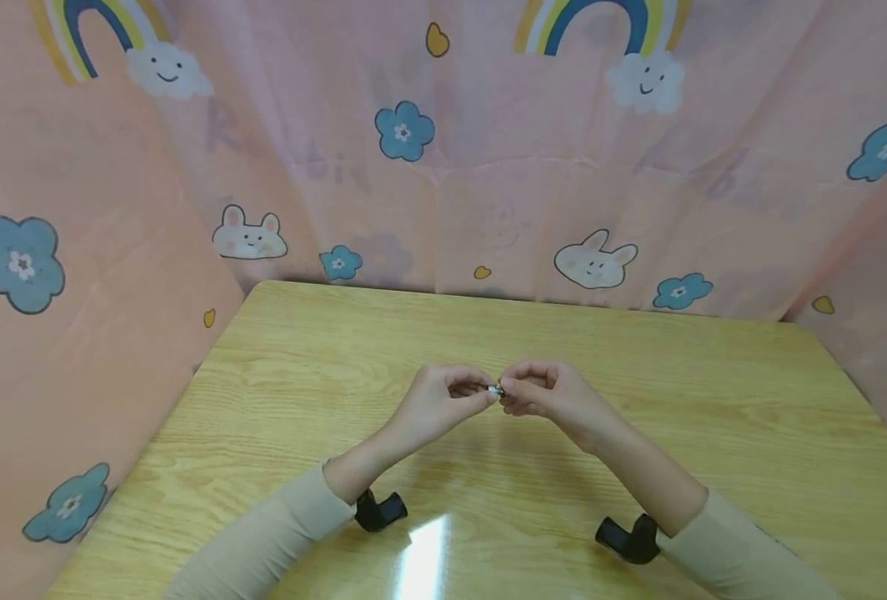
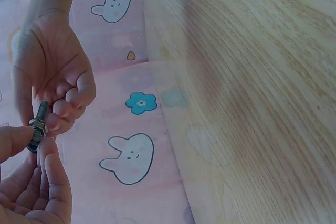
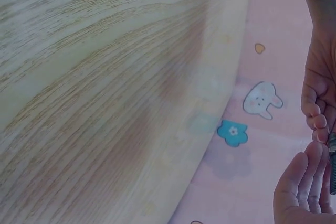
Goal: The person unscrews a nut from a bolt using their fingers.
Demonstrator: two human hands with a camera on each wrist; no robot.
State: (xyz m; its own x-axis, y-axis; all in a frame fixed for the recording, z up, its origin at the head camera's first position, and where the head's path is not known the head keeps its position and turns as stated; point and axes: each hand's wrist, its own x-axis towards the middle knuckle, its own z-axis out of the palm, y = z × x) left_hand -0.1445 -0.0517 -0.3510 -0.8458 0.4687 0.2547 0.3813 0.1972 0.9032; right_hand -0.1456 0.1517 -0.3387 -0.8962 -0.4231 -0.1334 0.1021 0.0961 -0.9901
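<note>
Both hands meet over the middle of the table around a small metal bolt (image 1: 494, 389). Its threaded shank points toward the palm of the right hand (image 1: 552, 395), and a hex nut (image 2: 38, 124) sits partway along it, as the left wrist view shows. With thumb and fingertips, the left hand (image 1: 443, 402) pinches the bolt at its head end. The right thumb and fingertips close in on the nut from either side, the other fingers loosely bent. In the right wrist view, the bolt is cut off by the right edge.
A light wood-grain table (image 1: 301, 367) lies under the hands, with a bright reflection near its front. Pink patterned cloth (image 1: 473, 192) hangs behind and along the sides. A black wrist-worn device (image 1: 380, 510) shows at the left cuff, and another black device (image 1: 629, 539) at the right.
</note>
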